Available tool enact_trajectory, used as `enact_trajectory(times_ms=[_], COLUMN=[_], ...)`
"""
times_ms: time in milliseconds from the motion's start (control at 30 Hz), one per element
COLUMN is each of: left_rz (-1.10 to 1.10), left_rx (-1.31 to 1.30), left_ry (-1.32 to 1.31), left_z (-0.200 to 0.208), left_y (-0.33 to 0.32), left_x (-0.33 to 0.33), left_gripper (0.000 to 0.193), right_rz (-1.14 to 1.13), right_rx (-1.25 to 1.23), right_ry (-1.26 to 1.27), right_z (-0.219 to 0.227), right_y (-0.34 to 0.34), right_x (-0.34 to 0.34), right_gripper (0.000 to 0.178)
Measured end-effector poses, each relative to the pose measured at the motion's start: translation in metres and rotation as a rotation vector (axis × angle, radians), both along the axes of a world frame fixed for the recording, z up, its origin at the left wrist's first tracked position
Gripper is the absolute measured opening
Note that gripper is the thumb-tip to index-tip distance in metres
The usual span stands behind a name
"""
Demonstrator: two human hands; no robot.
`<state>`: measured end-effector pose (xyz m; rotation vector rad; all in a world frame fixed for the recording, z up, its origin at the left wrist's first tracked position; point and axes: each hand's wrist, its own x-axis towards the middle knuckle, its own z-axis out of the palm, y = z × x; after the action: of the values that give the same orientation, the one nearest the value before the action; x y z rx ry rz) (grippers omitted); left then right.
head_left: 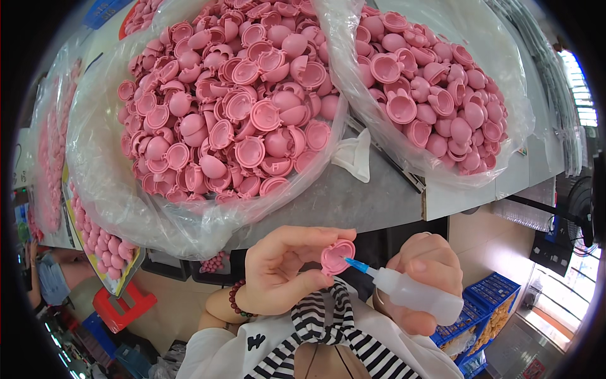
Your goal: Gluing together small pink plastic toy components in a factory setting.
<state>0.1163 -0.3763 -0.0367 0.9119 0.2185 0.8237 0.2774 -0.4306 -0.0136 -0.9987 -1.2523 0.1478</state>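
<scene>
Between the thumb and fingers of my left hand [282, 268] is a small pink plastic shell [334, 258], its hollow side showing. My right hand [426, 268] grips a white squeeze bottle [423, 295] with a blue needle tip [358, 264]. That tip reaches into the hollow of the shell; whether it touches the inside I cannot tell. Beyond my hands, a clear plastic bag full of pink shells [211, 167] lies spread open on the grey table [309, 213]. Another bag at the right holds more pink pieces [461, 131].
A white cloth scrap [353, 156] lies between the bags. Pink balls sit on a yellow-edged tray [111, 248] at the left, above a red stool [123, 306]. Blue crates [495, 289] stand low at the right, with a black fan [579, 208] beyond them.
</scene>
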Motion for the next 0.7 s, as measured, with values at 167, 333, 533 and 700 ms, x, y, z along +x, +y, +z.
enact_trajectory(times_ms=[167, 333, 533, 700], left_rz=[0.02, 0.106, 0.371, 0.475], left_rx=[0.01, 0.063, 0.489, 0.826], left_ry=[0.03, 0.088, 0.395, 0.447], left_z=[0.001, 0.004, 0.006, 0.007], left_y=[0.0, 0.0, -0.002, 0.008], left_x=[-0.001, 0.001, 0.003, 0.006], left_gripper=[0.042, 0.039, 0.038, 0.038], right_rz=[-0.049, -0.035, 0.0, -0.213], right_rx=[0.032, 0.013, 0.034, 0.231], right_ry=[0.028, -0.052, -0.092, 0.094], right_z=[-0.001, -0.002, -0.006, -0.01], right_y=[0.002, 0.001, 0.002, -0.014], right_x=[0.0, 0.001, 0.003, 0.035], right_gripper=[0.059, 0.063, 0.065, 0.06])
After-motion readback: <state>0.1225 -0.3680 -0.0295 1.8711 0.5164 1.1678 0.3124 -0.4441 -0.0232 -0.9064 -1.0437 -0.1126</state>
